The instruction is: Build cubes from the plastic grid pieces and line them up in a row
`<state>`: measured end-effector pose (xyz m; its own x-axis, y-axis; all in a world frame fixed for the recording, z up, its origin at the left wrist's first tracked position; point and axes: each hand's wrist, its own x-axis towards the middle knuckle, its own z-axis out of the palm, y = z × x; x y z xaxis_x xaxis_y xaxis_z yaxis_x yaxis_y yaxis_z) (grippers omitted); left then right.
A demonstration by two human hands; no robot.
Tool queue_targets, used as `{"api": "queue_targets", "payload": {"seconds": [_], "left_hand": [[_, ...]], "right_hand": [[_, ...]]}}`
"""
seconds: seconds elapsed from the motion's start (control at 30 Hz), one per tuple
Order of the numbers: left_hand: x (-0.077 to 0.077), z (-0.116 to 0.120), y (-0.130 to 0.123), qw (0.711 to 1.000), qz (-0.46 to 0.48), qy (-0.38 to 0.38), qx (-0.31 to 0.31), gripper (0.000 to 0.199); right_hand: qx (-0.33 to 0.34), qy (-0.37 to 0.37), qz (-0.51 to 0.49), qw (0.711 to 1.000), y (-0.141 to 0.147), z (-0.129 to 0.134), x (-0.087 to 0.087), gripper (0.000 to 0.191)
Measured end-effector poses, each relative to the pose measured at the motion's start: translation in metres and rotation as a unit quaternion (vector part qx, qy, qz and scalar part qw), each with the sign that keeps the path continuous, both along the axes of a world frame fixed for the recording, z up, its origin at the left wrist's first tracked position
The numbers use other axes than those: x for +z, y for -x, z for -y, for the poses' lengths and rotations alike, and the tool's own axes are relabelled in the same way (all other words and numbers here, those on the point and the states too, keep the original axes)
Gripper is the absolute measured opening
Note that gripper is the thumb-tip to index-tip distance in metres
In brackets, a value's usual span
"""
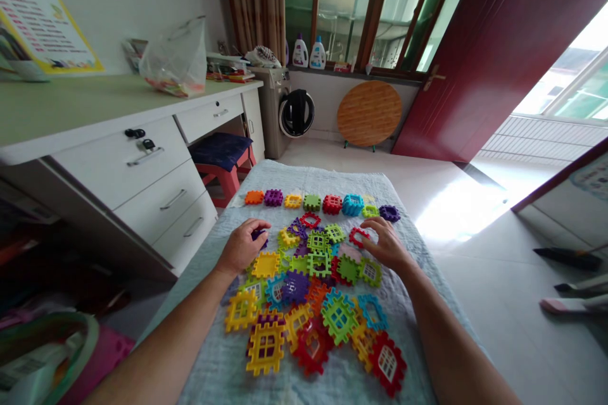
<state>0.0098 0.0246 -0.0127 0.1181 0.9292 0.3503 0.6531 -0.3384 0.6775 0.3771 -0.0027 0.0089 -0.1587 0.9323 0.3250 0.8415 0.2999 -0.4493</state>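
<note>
My left hand (241,245) is closed around a purple interlocking building piece (261,239), partly hidden by the fingers. On the other side of the pile, my right hand (387,243) pinches the edge of a red open-framed piece (357,238). Between and below the hands spreads a loose heap of notched plastic pieces: a yellow one (266,264), a dark purple one (295,286), a green window piece (339,317) and a red window piece (387,364). Beyond them runs a row of pieces and small stacks, including an orange one (254,197) and a blue stack (353,204).
A light blue cloth (209,304) covers the table. To the left stands a white desk (123,158) with drawers, and a stool (223,155) is partly under it. A washing machine (273,114), a round wooden tabletop (369,114) and a red door (468,57) are farther back.
</note>
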Motion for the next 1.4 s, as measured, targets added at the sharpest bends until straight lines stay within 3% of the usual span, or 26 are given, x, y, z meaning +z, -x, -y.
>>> {"api": "queue_targets", "payload": {"seconds": [0.13,0.33,0.4,0.57,0.67,0.8,0.9,1.0,1.2,1.4], "left_hand": [[0.001,0.000,-0.001,1.000,0.005,0.002,-0.002,0.019],[0.004,0.002,-0.001,1.000,0.006,0.012,-0.006,0.018],[0.004,0.002,-0.001,1.000,0.005,0.012,-0.006,0.018],[0.004,0.001,0.000,1.000,0.013,0.010,-0.008,0.019],[0.004,0.001,0.000,1.000,0.014,0.008,-0.012,0.018],[0.004,0.001,-0.001,1.000,0.005,0.005,-0.014,0.017],[0.004,0.001,-0.001,1.000,-0.002,0.005,-0.018,0.017],[0.003,0.001,0.000,1.000,-0.004,0.003,-0.018,0.017],[0.001,0.000,0.000,1.000,0.000,0.007,-0.018,0.018],[0.001,-0.001,0.001,1.000,-0.012,0.008,-0.016,0.019]], "right_hand": [[0.019,-0.011,-0.035,0.999,0.024,0.000,0.014,0.019],[0.137,0.017,0.039,0.990,0.086,-0.021,0.031,0.019],[0.128,0.018,0.075,0.989,0.105,-0.032,0.031,0.020],[0.036,0.081,0.179,0.980,0.134,-0.048,0.021,0.018],[0.046,0.085,0.187,0.978,0.138,-0.046,0.018,0.012],[0.093,0.082,0.170,0.978,0.132,-0.038,0.028,0.016],[0.139,0.086,0.078,0.984,0.112,-0.032,0.043,0.022],[0.103,0.119,-0.009,0.988,0.075,-0.027,0.050,0.017],[-0.037,0.105,-0.096,0.989,0.004,-0.016,0.019,0.032],[-0.080,0.045,0.020,0.996,-0.003,-0.002,-0.004,0.026]]}}
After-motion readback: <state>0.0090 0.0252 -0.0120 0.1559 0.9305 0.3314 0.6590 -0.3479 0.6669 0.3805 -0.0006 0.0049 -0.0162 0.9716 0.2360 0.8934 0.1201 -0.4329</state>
